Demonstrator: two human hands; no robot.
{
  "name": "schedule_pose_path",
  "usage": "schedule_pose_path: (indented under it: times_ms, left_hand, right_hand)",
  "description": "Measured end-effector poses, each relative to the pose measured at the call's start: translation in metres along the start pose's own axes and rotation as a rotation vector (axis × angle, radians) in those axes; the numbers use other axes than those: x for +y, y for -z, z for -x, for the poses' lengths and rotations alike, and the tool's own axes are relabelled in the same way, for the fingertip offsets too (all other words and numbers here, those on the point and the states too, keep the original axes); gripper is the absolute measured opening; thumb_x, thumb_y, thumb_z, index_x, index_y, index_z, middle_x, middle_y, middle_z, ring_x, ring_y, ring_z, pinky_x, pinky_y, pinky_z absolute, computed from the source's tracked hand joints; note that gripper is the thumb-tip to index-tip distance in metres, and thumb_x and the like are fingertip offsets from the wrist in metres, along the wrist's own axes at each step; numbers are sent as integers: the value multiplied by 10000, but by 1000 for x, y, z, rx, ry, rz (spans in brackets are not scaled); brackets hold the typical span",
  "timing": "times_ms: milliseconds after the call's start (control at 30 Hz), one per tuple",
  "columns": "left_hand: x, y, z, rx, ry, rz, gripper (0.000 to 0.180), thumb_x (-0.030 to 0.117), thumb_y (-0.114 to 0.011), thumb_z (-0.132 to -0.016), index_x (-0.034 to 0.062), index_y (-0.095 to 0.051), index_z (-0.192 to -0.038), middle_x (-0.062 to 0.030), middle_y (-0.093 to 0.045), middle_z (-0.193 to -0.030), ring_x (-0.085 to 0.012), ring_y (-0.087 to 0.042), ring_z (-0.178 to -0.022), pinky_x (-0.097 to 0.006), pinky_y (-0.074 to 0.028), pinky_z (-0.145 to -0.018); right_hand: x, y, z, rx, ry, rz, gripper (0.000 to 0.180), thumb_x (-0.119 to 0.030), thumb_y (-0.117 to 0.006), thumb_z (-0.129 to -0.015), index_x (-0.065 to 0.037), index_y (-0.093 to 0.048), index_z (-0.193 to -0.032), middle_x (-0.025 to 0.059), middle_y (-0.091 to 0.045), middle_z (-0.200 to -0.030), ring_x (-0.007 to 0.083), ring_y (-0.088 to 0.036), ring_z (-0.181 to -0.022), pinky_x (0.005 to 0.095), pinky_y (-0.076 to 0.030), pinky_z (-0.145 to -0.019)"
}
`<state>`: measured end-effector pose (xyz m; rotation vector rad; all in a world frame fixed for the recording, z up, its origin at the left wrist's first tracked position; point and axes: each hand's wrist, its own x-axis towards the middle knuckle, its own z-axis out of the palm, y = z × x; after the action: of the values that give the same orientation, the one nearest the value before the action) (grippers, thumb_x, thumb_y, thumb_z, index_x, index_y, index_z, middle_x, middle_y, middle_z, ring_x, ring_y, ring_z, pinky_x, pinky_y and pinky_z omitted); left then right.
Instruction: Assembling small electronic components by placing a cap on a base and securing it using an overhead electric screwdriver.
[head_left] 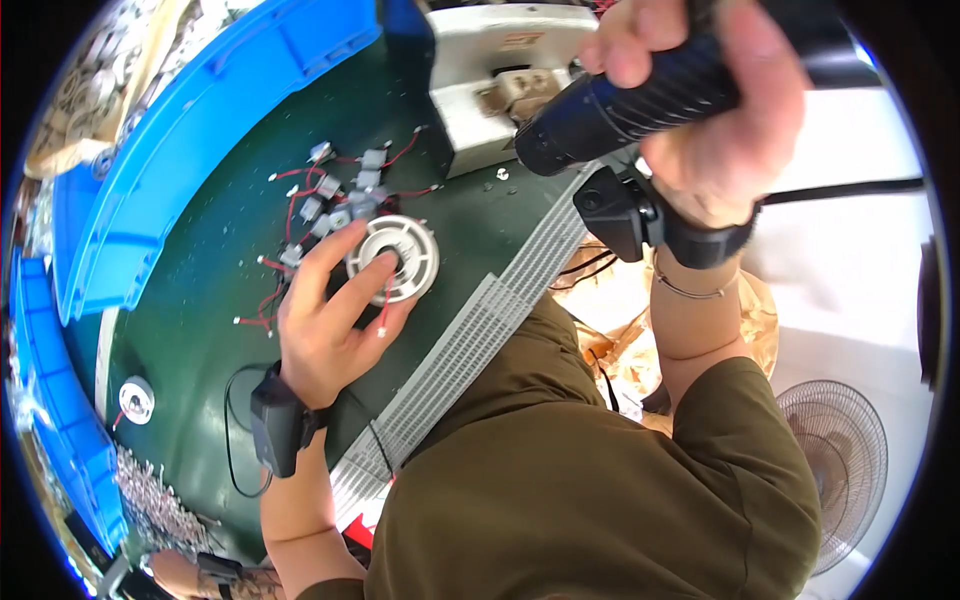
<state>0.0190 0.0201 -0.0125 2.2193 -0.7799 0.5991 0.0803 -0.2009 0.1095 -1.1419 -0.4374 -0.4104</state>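
My left hand (330, 320) is closed round a white, ring-shaped plastic housing (427, 250), with fingertips on its rim and near its centre. A short red wire (387, 305) with a small white plug hangs from the housing. Up at the right, my right hand (725, 125) grips a black electric screwdriver (625, 112), tilted with its nose down to the left and apart from the housing. Its bit cannot be made out. Just beyond my left hand lies a cluster of small grey motors (345, 200) with red leads.
Blue bins (190, 190) line the left side of the green table (200, 350). A second white round part (136, 400) and a pile of small metal pieces (160, 500) lie at left. Another person's hand (175, 573) is at lower left. A pale metal fixture (490, 110) stands at the back.
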Motion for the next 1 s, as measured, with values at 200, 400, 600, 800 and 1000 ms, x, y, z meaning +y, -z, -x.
schedule_pose_path:
  times_ms: [200,400,600,800,1000]
  left_hand:
    - [2,-1,2,30,37,53,363,54,-806,-595,39,-677,-935,-156,-578,-1131,-273,-636,-902,-329,-542,-724]
    - [3,-2,-1,52,16,64,345,50,-791,-596,32,-677,-922,-151,-589,-1106,-268,-636,-900,-328,-543,-725]
    - [0,-3,2,67,31,79,336,56,-788,-601,39,-680,-918,-141,-590,-1106,-268,-635,-898,-334,-542,-727]
    - [0,-1,3,11,29,82,355,44,-790,-618,17,-676,-953,-175,-556,-1168,-280,-628,-926,-335,-528,-764]
    - [0,-2,1,6,24,87,361,44,-787,-619,14,-671,-960,-174,-555,-1167,-292,-622,-949,-342,-524,-783]
  right_hand:
    - [10,-38,9,-68,-84,-88,439,-172,-633,-842,69,-427,-1146,103,-548,-675,173,-556,-564,258,-479,-561]
    - [13,-49,7,-162,-177,-117,444,-163,-628,-851,69,-412,-1163,102,-546,-675,170,-554,-567,254,-478,-563]
    - [13,-54,6,-223,-259,-137,451,-154,-623,-860,69,-397,-1180,101,-544,-675,167,-552,-569,250,-476,-566]
    - [12,-53,3,-277,-340,-167,457,-146,-619,-869,69,-382,-1197,101,-542,-676,164,-550,-571,246,-475,-569]
    - [11,-51,1,-320,-411,-185,463,-138,-615,-877,69,-370,-1212,100,-540,-676,162,-548,-573,242,-474,-571]
